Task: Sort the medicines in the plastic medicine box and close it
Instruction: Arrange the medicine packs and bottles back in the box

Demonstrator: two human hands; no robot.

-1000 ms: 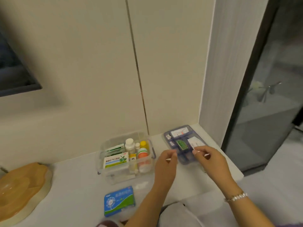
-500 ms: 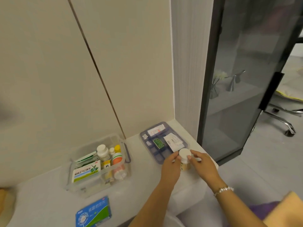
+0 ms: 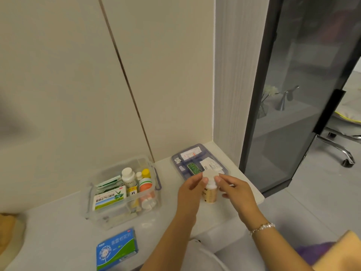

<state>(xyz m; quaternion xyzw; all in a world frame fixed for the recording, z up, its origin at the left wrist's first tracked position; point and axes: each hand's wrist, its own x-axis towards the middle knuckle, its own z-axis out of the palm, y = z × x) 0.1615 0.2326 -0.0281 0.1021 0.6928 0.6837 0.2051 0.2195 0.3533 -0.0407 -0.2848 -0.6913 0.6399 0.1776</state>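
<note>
Just right of the frame's centre, we are holding a tan bottle (image 3: 210,194) with both hands. Our left hand (image 3: 190,189) is curling round its left side with the thumb pressed near the white cap (image 3: 210,174), and our right hand (image 3: 235,190) is pinching the cap's right edge between thumb and fingertips. We cannot tell whether the bottle is resting on the counter (image 3: 58,231) or hanging just above it. We are gripping it from both sides, we judge, to keep it upright and steady before carrying it over.

The clear medicine box (image 3: 125,208) is sitting open at lower centre-left, well apart from the bottle. Inside it, the bottles are standing together at the right and a green and white carton (image 3: 109,199) is lying at the front left, so like seems to be going with like. That makes the bottle side the likely place for ours.

The box's purple tray (image 3: 199,163) is lying just behind our hands, toward the corner of the wall, holding sachets and a green strip. A blue carton (image 3: 117,249) is waiting at the bottom of the frame, outside the box. Closing looks some way off.
</note>
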